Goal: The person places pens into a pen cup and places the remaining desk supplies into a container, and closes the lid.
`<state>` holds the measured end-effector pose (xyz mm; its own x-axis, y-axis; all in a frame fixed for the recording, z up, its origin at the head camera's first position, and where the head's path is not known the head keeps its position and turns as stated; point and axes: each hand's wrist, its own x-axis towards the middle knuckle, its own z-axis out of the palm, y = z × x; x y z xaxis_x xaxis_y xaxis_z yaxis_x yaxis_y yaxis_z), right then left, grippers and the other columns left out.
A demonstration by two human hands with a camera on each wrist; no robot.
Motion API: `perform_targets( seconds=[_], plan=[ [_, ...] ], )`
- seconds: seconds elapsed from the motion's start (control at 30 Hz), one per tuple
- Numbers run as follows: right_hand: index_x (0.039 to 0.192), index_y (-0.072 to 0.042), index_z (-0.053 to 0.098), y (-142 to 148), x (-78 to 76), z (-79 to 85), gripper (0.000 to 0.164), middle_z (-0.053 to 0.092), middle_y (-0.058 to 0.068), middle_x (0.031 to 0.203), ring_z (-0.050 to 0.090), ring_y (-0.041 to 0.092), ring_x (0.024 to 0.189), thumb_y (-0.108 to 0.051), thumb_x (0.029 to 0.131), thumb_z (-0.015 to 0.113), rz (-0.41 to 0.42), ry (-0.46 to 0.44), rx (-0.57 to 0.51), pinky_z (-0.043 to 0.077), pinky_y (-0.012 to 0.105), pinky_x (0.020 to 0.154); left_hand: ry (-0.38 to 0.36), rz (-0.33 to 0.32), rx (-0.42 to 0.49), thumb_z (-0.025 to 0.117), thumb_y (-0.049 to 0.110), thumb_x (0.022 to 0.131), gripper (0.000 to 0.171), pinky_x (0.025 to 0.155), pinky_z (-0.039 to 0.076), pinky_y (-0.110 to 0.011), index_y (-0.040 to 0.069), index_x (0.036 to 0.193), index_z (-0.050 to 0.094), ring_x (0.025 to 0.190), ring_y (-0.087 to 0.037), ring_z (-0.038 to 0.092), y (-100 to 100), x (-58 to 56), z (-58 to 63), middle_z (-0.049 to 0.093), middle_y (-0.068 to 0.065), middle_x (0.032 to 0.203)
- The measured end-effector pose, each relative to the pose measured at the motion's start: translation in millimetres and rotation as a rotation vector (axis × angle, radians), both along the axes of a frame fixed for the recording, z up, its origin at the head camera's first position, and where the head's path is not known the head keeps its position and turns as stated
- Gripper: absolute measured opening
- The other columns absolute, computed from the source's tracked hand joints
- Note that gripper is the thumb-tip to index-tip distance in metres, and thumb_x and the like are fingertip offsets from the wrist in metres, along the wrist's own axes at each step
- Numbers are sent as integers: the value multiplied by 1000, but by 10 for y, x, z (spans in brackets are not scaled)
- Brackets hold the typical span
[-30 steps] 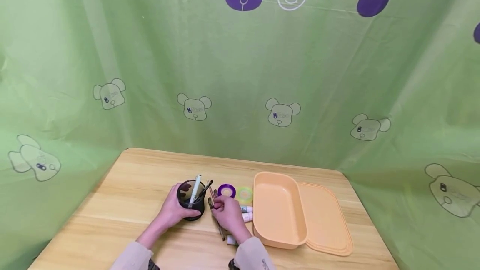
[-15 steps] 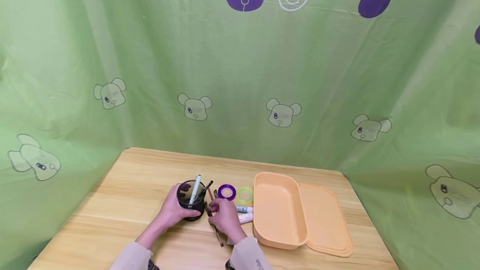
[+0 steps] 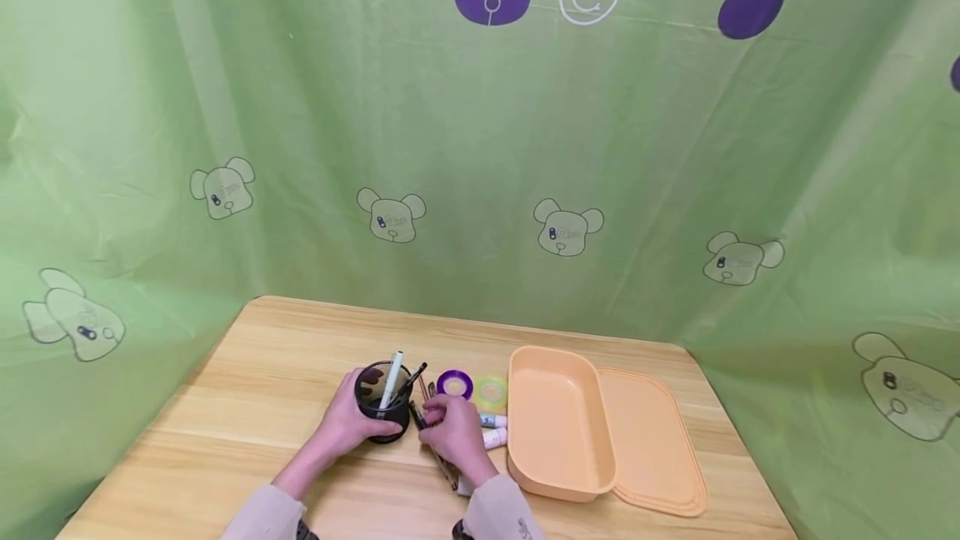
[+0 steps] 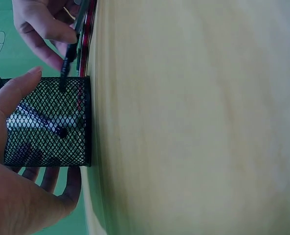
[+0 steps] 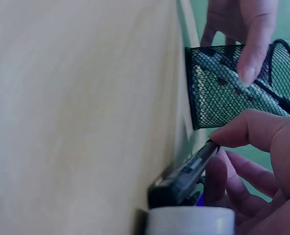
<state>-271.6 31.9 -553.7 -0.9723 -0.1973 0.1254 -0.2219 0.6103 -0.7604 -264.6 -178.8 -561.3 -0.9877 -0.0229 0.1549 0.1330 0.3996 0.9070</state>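
Observation:
My left hand (image 3: pixel 347 422) grips the black mesh pen cup (image 4: pixel 47 122) from its left side, thumb across the front and fingers behind. The cup stands upright on the table. Inside it lean a white marker (image 3: pixel 392 377) and a black pen (image 3: pixel 412 382). Just right of the cup, my right hand (image 3: pixel 457 433) pinches a dark pen (image 5: pixel 184 178) between thumb and fingers. This pen slants, one end close to the cup and the other toward me. A thin reddish stick (image 4: pixel 85 44) lies beyond it, partly hidden by the right hand.
A purple tape roll (image 3: pixel 454 385) and a yellow-green roll (image 3: pixel 491 392) lie behind the right hand. Pale markers (image 3: pixel 495 438) sit beside it, against an open orange box (image 3: pixel 562 432). The box's flat lid (image 3: pixel 656 444) lies to its right. Green curtain (image 3: pixel 480 273) surrounds the table.
My right hand has shifted slightly, and the dark pen has moved with it, its upper end coming nearer the cup. The left hand and cup have stayed in place.

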Motion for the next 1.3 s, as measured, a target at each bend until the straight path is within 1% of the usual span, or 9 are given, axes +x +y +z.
perform_targets(
  seconds=[0.13,0.2,0.37,0.53,0.77,0.9,1.0,1.13,1.3],
  plan=[
    [108,-6,77,18,-20,43,43,76,-3,85,66,8,72,0,66,88,-45,-31,-23,61,32,74,0,2,9,102,16,53,103,115,43,-59,4,141,52,125,-34,57,1,-1,4,58,-19,136],
    [108,-7,78,27,-34,59,42,76,-3,86,66,8,72,0,67,87,-67,-43,-46,60,31,74,0,4,10,102,16,53,103,115,42,-59,4,141,52,125,-34,57,1,-2,4,58,-19,136],
    [107,-3,78,58,-56,82,41,76,5,88,67,10,71,9,67,79,-78,-84,-204,59,24,69,1,1,9,103,16,53,103,116,42,-58,4,142,52,126,-34,57,4,1,-10,58,-19,137],
    [107,2,76,91,-75,106,38,75,12,92,69,14,78,15,72,75,-88,-71,-358,61,20,70,-2,2,29,103,15,53,102,116,42,-58,4,141,52,126,-34,57,7,8,-20,58,-19,137],
    [120,1,71,111,-77,257,40,74,17,108,71,18,87,12,82,75,-105,-100,-520,62,21,75,-11,-1,39,102,15,52,104,116,41,-61,4,142,51,128,-36,56,7,-2,-3,57,-19,138],
    [126,-1,68,112,-57,328,43,71,18,115,70,19,91,12,85,73,-122,-136,-610,63,24,76,-20,-2,49,102,14,52,104,116,40,-62,6,143,51,127,-35,56,3,-1,-4,57,-18,137],
    [129,-1,66,117,-40,379,45,69,19,118,70,20,94,13,86,72,-137,-136,-670,63,25,77,-22,-4,50,102,14,52,104,116,40,-62,6,143,51,127,-36,55,4,-5,-8,57,-18,137],
    [134,-1,63,127,-22,456,49,66,21,120,68,18,96,13,87,70,-158,-127,-713,63,24,79,-20,-2,43,102,15,52,104,116,40,-62,5,142,51,128,-37,55,7,-10,-11,57,-18,137],
    [138,-4,59,143,1,548,52,64,20,121,68,20,97,12,89,68,-165,-135,-753,64,28,79,-13,3,28,102,14,51,105,116,40,-61,5,142,51,127,-37,56,6,-13,-13,57,-19,137]
  ],
)
